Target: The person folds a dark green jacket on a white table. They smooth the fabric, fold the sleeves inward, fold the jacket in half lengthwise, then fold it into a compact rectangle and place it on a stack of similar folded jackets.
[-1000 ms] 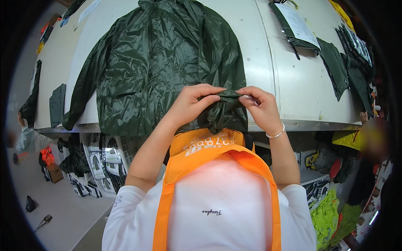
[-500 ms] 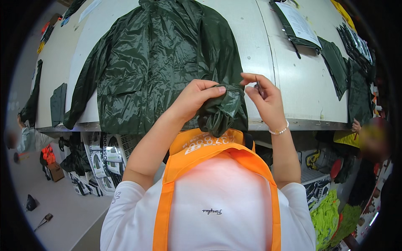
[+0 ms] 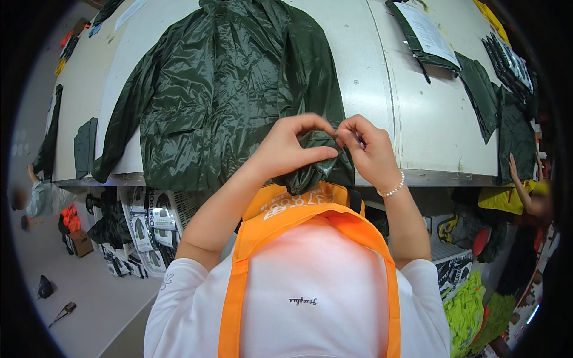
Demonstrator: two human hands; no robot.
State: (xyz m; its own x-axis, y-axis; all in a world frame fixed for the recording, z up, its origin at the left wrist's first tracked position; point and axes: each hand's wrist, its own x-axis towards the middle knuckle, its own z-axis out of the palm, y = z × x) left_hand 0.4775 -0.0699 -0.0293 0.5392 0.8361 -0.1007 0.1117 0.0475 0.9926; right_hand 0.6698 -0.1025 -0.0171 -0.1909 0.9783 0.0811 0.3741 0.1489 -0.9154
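Observation:
A shiny dark green rain jacket (image 3: 209, 101) lies spread on the white table, its front facing up. Its right-hand sleeve is bent toward me, and the bunched cuff end (image 3: 313, 170) hangs near the table edge. My left hand (image 3: 292, 143) grips this cuff, thumb on the near side and forefinger arched over the far side. My right hand (image 3: 370, 149), with a pearl bracelet at the wrist, pinches at the cuff beside my left fingertips. A small dark tool (image 3: 360, 142) sits within its curled fingers; most of it is hidden, so its kind is unclear.
Folded dark green garments and a printed sheet (image 3: 430, 36) lie at the right of the table (image 3: 358, 65). Below the edge stand a white basket (image 3: 186, 206) of packaged goods and a lime-green garment pile (image 3: 465, 313). Other people work at both far sides.
My right hand has moved left to the cuff, and its fingertips now meet my left hand's. The left forefinger has lifted into an arch. At the right, a co-worker's arm has risen.

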